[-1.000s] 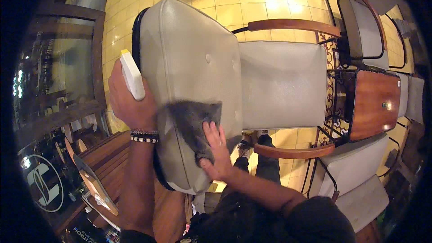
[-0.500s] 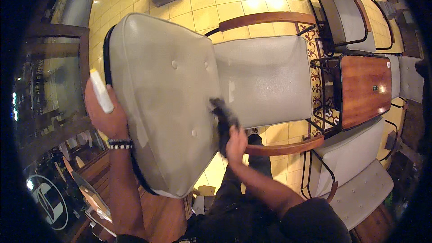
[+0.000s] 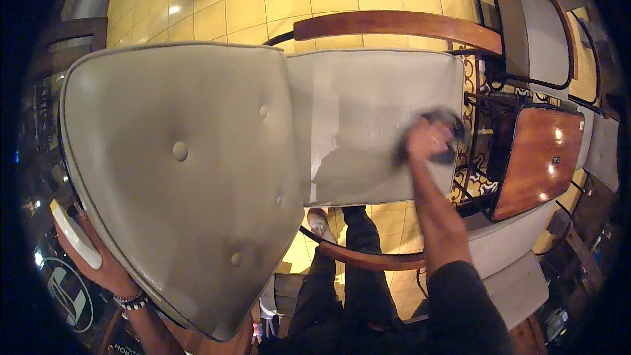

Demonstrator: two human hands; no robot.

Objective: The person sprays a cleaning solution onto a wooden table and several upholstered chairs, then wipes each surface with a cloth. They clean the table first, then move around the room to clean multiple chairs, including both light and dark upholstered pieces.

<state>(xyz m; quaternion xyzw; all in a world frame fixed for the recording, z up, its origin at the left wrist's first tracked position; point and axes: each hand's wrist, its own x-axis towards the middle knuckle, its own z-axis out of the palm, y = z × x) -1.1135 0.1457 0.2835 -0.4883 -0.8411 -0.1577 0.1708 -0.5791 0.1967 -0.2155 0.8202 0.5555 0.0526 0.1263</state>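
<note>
A grey-beige padded armchair fills the middle, its buttoned backrest on the left and its smooth seat to the right. My left hand is at the backrest's outer edge, closed around what looks like a spray bottle; only its white head with a yellow tip shows. My right hand, blurred by motion, presses a dark cloth onto the seat near its front edge. A damp-looking sheen and a shadow lie on the seat.
Wooden armrests run along both sides of the chair. Beyond the seat stands a brown wooden table with more grey chairs around it. Yellow floor tiles lie beneath, and my legs are beside the near armrest.
My right hand has moved the dark cloth from the lower backrest across to the front of the seat. The backrest now appears larger and closer, with my left hand lower along its edge.
</note>
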